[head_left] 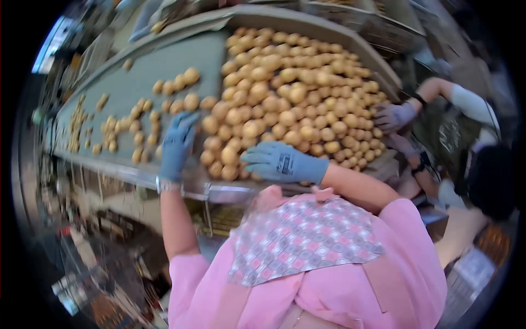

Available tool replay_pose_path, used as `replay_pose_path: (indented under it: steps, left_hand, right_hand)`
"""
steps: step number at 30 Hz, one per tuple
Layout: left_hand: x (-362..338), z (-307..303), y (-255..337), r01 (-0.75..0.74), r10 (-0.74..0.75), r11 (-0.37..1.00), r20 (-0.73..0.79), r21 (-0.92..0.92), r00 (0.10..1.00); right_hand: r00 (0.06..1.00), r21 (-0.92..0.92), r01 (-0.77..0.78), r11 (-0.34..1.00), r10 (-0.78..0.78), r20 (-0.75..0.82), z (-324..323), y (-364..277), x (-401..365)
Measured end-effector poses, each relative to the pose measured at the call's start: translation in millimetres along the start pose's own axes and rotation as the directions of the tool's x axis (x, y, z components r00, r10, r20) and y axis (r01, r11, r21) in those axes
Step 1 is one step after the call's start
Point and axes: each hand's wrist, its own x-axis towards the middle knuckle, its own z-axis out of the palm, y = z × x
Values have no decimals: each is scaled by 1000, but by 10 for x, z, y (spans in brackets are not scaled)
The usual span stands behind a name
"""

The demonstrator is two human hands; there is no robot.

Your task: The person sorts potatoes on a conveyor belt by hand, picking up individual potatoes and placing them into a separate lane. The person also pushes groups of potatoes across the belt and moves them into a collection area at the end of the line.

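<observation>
While the left hand [179, 145], fingers loosely bent, sits left of centre, the right hand [284, 163] stretches over round produce [287, 118] mid-frame. Can't tell if either grips any.

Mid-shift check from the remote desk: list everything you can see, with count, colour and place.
Round produce: too many to count, yellow-orange, massed at centre, scattered at left
Flat surface: one, grey-green, under the scattered produce
Raised rim: one, beige, along the far side
Co-worker's gloved hands: two, greyish purple, right edge of the pile
Background clutter: count unclear, mixed colours, blurred around the edges
Shirt: one, pink, bottom
Patterned cloth: one, pink-grey-white, chest
Left hand: one, blue-gloved, near the pile's left edge
Right hand: one, blue-gloved, over the pile's near side
</observation>
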Motion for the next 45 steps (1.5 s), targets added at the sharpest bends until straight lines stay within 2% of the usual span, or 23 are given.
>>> replay_pose_path:
  steps: [1, 2, 3, 4, 5, 6, 7, 8, 10, 11, 12, 13, 14, 16, 17, 19, 20, 22, 28, 32, 35, 38, 45]
  left_hand:
    - [69, 39, 286, 53, -55, 998, 76, 33, 996]
    - [91, 73, 551, -107, 75, 964, 134, 243, 988]
    - [79, 257, 532, -94, 48, 962, 181, 255, 982]
    - [1, 402, 401, -301, 196, 842, 267, 448, 944]
    - [-3, 503, 323, -139, 68, 952, 254, 273, 965]
    - [-20, 593, 259, 40, -60, 995, 238, 87, 970]
    - [-3, 699, 235, -15, -13, 990, 193, 142, 981]
    - [137, 644, 397, -7, -50, 983, 297, 186, 954]
    - [96, 899, -121, -237, 59, 842, 353, 485, 934]
    - [275, 826, 540, -209, 99, 781, 213, 589, 972]
    - [464, 731, 1257, -146, 137, 721, 68, 678, 988]
    - [526, 815, 1714, -154, 209, 812, -34, 562, 977]
    - [601, 1016, 2004, -236, 282, 896, -70, 377, 957]
    - [693, 1460, 2622, -408, 407, 913, -59, -8, 912]
    - [693, 1677, 2892, -445, 446, 879, -35, -171, 894]
    - [657, 2047, 3321, -449, 507, 792, 35, -413, 861]
    - [610, 2189, 3444, -426, 526, 752, 69, -503, 847]
    - [507, 2379, 3638, -366, 547, 696, 128, -617, 827]
    - [408, 2697, 3795, -187, 538, 639, 259, -746, 802]
    - [381, 2776, 3807, -113, 524, 618, 301, -778, 797]
    - [316, 2850, 3791, -49, 510, 603, 337, -797, 792]
    - [289, 2887, 3768, -14, 509, 590, 359, -807, 782]
    - [364, 2941, 3652, 32, 510, 564, 378, -825, 772]
  right_hand:
    - [997, -26, -56, 998, 54, -59, -64, 0, -234]
    - [985, -72, -126, 989, 117, -127, -126, -18, -502]
    - [965, -59, -247, 967, 240, -105, -271, -89, -782]
    - [923, -55, -378, 924, 372, -100, -443, -189, -1106]
    - [867, -139, -499, 856, 491, -89, -599, -302, -1484]
    - [799, -185, -599, 779, 594, -91, -654, -442, -1762]
    - [729, -206, -680, 703, 677, -95, -661, -539, -2019]
    - [663, -204, -743, 638, 743, -94, -634, -580, -2256]
    - [607, -102, -790, 605, 747, -272, -461, -734, -2784]
    - [545, -285, -824, 490, 823, -159, -359, -808, -2966]
    - [568, -247, -823, 512, 760, -316, -241, -781, -3127]
    - [577, -234, -812, 535, 677, -456, -180, -770, -3076]
    - [574, -242, -799, 550, 579, -579, -195, -762, -3061]
    - [538, -241, -839, 488, 679, -500, -236, -814, -3059]
    - [600, -335, -788, 517, 520, -608, -137, -755, -3110]
    - [557, -342, -830, 440, 637, -533, -210, -788, -3042]
    - [457, -210, -889, 406, 785, -418, -306, -813, -2954]
    - [431, -234, -902, 362, 783, -449, -220, -755, -2960]
    - [397, -137, -914, 382, 773, -495, -292, -823, -2933]
    - [407, -182, -910, 373, 720, -562, -120, -686, -2996]
    - [428, -266, -903, 337, 754, -498, -246, -731, -2942]
    - [435, -217, -899, 380, 720, -541, -123, -666, -2992]
    - [417, -231, -909, 347, 738, -531, -151, -709, -2923]
